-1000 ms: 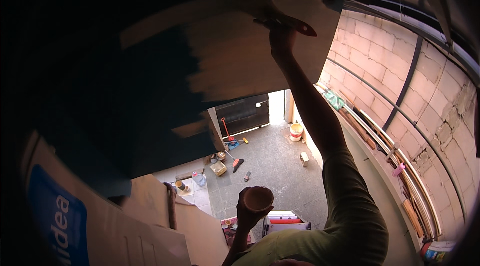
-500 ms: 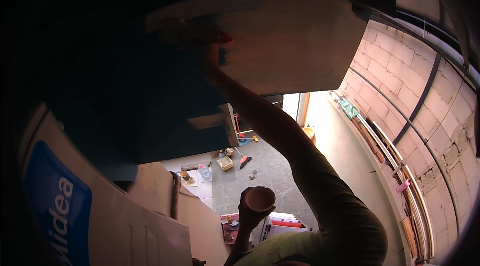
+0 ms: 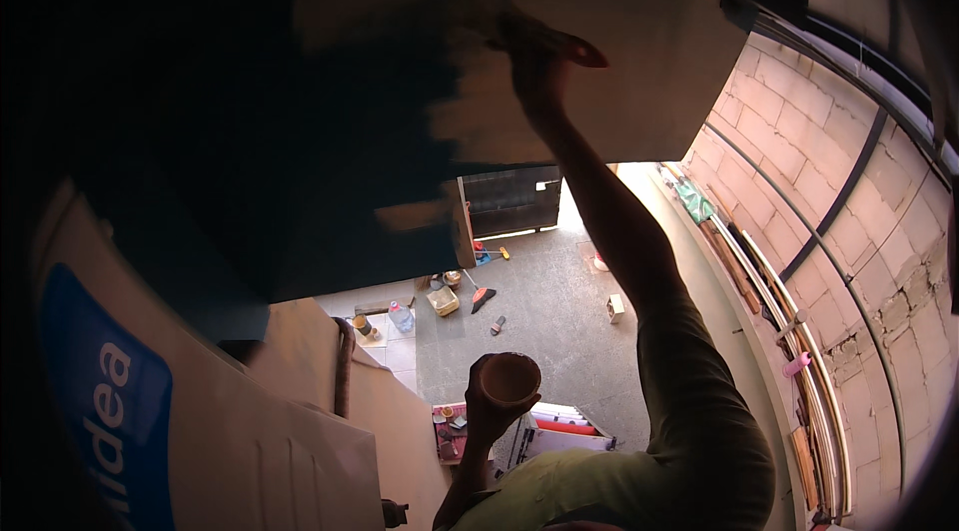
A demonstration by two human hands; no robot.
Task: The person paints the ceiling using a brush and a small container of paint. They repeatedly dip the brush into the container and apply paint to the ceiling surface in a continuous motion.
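Overhead, my right hand (image 3: 536, 71) grips a paintbrush (image 3: 584, 53) with a reddish handle, its bristle end against a large board (image 3: 629, 91). The board's left part is coated dark blue-green (image 3: 360, 151); the right part is pale brown, with uneven patches where they meet. Low in the middle, my left hand (image 3: 479, 411) is wrapped around a small round cup (image 3: 510, 377), held upright; what is inside is hard to make out.
A white appliance panel (image 3: 230, 431) with a blue label fills the lower left. Below lie a concrete floor (image 3: 549, 311), a broom (image 3: 482, 298), containers (image 3: 443, 302) and a pink tray (image 3: 448, 441). A block wall (image 3: 839, 181) with long boards (image 3: 759, 291) runs along the right.
My right hand with the brush swept left along the board, then moved back right and slightly up. My left hand with the cup has shifted only a little.
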